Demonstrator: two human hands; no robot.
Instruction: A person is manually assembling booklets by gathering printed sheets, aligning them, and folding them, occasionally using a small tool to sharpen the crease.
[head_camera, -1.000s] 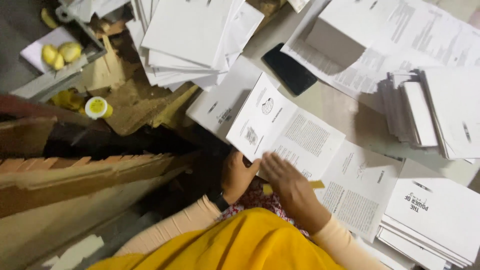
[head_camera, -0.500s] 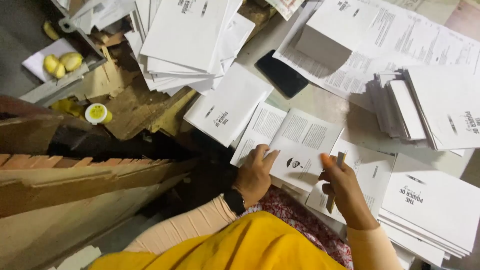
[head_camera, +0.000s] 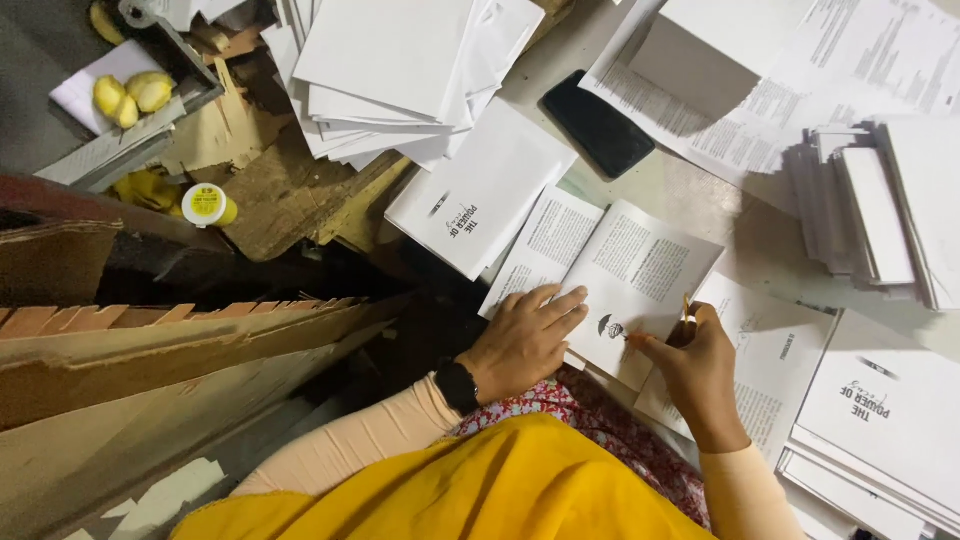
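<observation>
Left hand: the left hand (head_camera: 525, 340) lay flat, fingers spread, on the near left corner of the open booklet (head_camera: 615, 275), pressing it down; it gripped nothing. A dark watch (head_camera: 458, 385) sat on its wrist.
Right hand: the right hand (head_camera: 695, 365) was closed round a thin stick (head_camera: 686, 310), which stood up between the fingers; its fingertip touched the booklet's right page beside a small dark mark.
Hands together: both were on the same booklet, a little apart, left on the left page edge, right at the lower right.
Booklet: it lay open and tilted on the table (head_camera: 690, 190), just beyond the person's lap, resting partly on other printed sheets.
Right of it: a stack of covers (head_camera: 880, 410) lay near the right hand.
Beyond it: a closed white booklet (head_camera: 480, 200) lay just left, and a black phone (head_camera: 597, 123) lay face down on the table farther on.
Far: a heap of white sheets (head_camera: 390, 70) lay at the top, a pile of folded sections (head_camera: 870, 215) to the right.
Far left: a small yellow-capped bottle (head_camera: 208, 205) stood on torn cardboard (head_camera: 290, 190).
</observation>
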